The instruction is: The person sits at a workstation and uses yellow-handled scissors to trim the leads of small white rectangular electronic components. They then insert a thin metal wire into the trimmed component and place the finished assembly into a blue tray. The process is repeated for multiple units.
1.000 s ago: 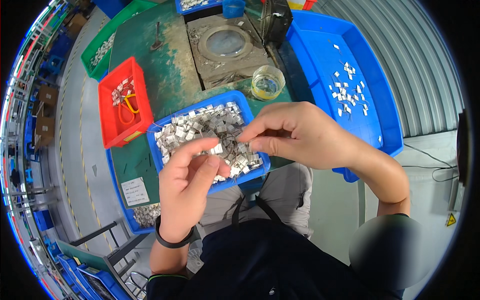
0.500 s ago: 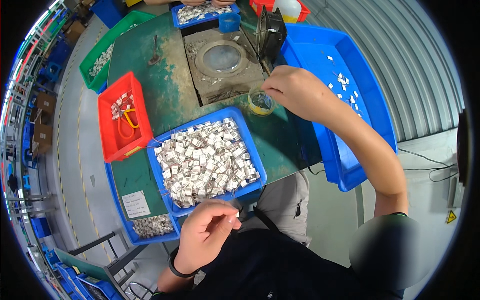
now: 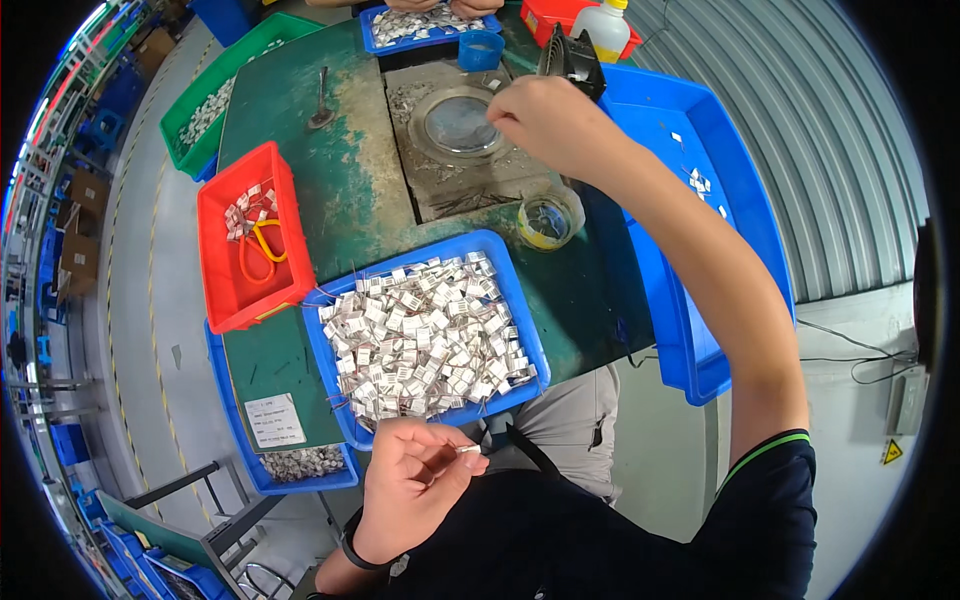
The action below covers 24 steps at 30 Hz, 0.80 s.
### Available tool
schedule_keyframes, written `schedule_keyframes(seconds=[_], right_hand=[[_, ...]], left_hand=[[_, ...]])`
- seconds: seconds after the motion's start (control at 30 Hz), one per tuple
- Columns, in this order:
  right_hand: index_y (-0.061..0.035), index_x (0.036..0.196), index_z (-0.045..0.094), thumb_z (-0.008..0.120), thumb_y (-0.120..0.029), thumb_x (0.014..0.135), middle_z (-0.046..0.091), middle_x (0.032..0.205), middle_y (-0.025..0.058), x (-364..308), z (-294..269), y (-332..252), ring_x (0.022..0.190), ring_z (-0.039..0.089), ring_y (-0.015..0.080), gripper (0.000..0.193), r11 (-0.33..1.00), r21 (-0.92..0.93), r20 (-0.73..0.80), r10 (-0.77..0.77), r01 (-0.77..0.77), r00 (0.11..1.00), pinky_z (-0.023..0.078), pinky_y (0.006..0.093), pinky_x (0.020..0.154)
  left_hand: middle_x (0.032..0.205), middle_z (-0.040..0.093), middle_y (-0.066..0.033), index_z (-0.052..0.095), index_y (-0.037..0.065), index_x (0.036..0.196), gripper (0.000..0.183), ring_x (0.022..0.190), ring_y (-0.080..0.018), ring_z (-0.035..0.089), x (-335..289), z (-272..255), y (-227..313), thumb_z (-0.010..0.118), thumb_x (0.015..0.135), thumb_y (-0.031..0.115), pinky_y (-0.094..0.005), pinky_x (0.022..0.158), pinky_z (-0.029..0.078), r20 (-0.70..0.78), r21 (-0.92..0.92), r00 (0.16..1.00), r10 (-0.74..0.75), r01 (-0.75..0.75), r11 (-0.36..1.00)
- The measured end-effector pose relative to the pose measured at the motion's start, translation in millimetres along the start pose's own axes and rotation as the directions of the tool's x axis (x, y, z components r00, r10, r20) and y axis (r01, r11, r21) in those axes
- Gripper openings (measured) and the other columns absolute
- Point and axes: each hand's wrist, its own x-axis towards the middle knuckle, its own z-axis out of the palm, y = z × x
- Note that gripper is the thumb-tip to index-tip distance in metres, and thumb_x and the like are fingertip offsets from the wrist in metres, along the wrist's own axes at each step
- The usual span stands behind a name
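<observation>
Close to my body, my left hand (image 3: 415, 485) pinches a small white block-shaped part (image 3: 469, 449) between thumb and fingertip. Just beyond it lies a blue tray (image 3: 540, 375) heaped with similar white parts (image 3: 425, 335) that have thin wire leads. My right hand (image 3: 555, 118) reaches forward with fingers closed, at the right edge of a round pot (image 3: 465, 124) with a silvery, shiny surface. Whatever those fingers hold is hidden by the hand. Below this hand stands a clear cup (image 3: 550, 217) with some yellowish liquid, apart from the fingers.
A red bin (image 3: 215, 280) with orange-handled pliers stands left. A long blue tray (image 3: 765, 250) with scattered white parts is right. A small black fan (image 3: 573, 62), a blue cup (image 3: 480, 50) and a white bottle (image 3: 603, 28) stand behind. Another person's hands (image 3: 472, 8) work at the far tray.
My right hand has moved from the clear cup's rim forward and left to the round pot. The left hand keeps its pinch on the small white part, nearly in place.
</observation>
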Motion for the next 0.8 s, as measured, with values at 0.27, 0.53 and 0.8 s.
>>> schedule_keyframes(seconds=[0.27, 0.53, 0.8], right_hand=[[-0.0001, 0.094, 0.071, 0.060, -0.011, 0.088, 0.070, 0.093, 0.0177, 25, 40, 4, 0.091, 0.067, 0.0343, 0.016, 0.997, -0.035, 0.097, 0.070, -0.067, 0.993, 0.053, 0.0429, 0.082], [-0.0030, 0.091, 0.072, 0.061, -0.008, 0.085, 0.071, 0.094, 0.0167, 10, -13, -21, 0.091, 0.069, 0.0340, 0.014, 0.965, 0.227, -0.014, 0.136, -0.130, 0.991, 0.057, 0.0420, 0.079], [-0.0058, 0.093, 0.067, 0.060, -0.014, 0.090, 0.067, 0.093, 0.0121, 15, 44, 9, 0.090, 0.066, 0.0318, 0.012, 0.976, -0.217, 0.048, 0.024, -0.013, 0.999, 0.054, 0.0431, 0.078]], left_hand=[[0.106, 0.064, -0.0155, 0.043, 0.000, 0.110, 0.031, 0.094, -0.0174, 0.068, -5, -14, 0, 0.063, 0.090, -0.012, -0.0292, 0.082, 0.057, 0.021, -0.013, 0.999, -0.044, 0.045, 0.999], [0.102, 0.068, -0.0191, 0.049, -0.001, 0.108, 0.025, 0.089, -0.0211, 0.071, -1, -13, 8, 0.063, 0.091, -0.010, -0.0314, 0.078, 0.059, 0.054, 0.065, 0.996, -0.074, 0.070, 0.995], [0.102, 0.070, -0.0134, 0.054, -0.002, 0.107, 0.018, 0.095, -0.0145, 0.069, -3, -2, 3, 0.066, 0.093, -0.003, -0.0276, 0.083, 0.057, 0.070, 0.001, 0.995, -0.067, 0.068, 0.998]])
